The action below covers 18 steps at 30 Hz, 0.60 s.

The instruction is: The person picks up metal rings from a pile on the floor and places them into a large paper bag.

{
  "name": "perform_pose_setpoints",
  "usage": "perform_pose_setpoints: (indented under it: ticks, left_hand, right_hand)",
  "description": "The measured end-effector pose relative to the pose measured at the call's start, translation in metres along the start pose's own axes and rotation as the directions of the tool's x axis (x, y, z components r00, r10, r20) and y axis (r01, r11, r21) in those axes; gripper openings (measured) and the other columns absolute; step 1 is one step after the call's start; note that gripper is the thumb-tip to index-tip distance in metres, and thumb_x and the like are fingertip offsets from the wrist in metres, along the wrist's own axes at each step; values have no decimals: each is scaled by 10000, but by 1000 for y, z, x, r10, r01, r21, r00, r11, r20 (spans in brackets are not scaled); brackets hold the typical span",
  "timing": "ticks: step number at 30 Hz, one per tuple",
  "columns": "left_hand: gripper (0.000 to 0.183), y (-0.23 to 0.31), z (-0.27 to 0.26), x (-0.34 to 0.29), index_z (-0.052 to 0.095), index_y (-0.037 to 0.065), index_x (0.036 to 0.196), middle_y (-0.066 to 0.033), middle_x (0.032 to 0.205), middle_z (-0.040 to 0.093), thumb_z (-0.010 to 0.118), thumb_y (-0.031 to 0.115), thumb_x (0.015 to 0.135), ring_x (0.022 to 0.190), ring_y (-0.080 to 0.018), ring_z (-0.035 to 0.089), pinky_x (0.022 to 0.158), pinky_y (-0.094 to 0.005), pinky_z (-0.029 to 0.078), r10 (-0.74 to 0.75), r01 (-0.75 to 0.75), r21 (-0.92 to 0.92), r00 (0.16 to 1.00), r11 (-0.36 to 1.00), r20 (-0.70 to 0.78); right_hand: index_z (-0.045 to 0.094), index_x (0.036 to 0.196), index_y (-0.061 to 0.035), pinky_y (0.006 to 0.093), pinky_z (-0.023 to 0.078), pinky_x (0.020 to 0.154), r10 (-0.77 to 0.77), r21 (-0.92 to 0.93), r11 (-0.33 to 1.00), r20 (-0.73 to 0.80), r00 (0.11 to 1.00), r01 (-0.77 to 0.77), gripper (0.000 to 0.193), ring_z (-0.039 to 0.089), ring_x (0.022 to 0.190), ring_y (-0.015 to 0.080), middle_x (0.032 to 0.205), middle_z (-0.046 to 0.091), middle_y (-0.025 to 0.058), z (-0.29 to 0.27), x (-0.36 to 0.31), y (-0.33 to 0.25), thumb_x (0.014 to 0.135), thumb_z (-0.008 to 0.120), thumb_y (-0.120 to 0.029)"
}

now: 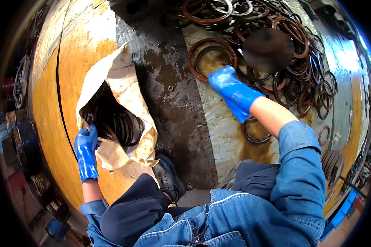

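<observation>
Left hand (86,150) in a blue glove, raised at the left, fingers curled shut, bare wrist below the cuff, denim sleeve at the elbow. Right hand (231,91) in a blue glove, stretched far forward, palm down, forearm bare, sleeve pushed up. Crouched, knees bent.

Scene is reading bright overall, daylight-type light coming in from approx 2–3 o'clock. Glare is washing out the pale floor strip (342,61) there w/ a bluish cast. Fisheye is bending straight edges hard toward the rim; black vignette is closing all corners. Centre is staying sharp; edges at 8–9 o'clock are going dim and soft.
</observation>
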State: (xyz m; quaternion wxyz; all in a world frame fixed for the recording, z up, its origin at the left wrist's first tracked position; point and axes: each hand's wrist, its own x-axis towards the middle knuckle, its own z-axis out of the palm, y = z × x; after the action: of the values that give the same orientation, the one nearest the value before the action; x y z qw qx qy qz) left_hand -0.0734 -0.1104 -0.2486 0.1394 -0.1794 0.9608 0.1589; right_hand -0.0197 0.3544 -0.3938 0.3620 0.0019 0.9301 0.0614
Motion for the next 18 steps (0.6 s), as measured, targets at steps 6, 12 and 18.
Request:
perform_pose_setpoints:
  ticks: [6,12,18]
  left_hand:
    - [464,-17,12,5,564,44,730,-118,581,630,610,419,999,453,-176,586,444,-310,462,1,7,-195,999,981,42]
    - [516,-47,24,38,543,29,739,-136,544,625,551,465,1013,396,-206,574,386,-335,454,-46,55,-100,995,993,86]
    - [490,-26,29,27,505,64,660,-116,522,607,574,400,1010,382,-186,554,387,-327,435,-7,9,-89,1000,996,26]
  right_hand:
    - [764,1099,-198,473,556,828,-182,76,981,48,982,178,236,713,1036,301,1087,750,64,-26,-15,13,904,643,-253]
    - [725,1100,-54,460,541,830,-268,529,773,-228,936,350,380,691,954,387,1022,724,196,-33,-98,22,888,677,-365]
    - [699,1181,-26,341,478,908,-105,948,127,-279,955,291,459,636,963,159,1010,727,82,-57,-161,98,983,630,-434]
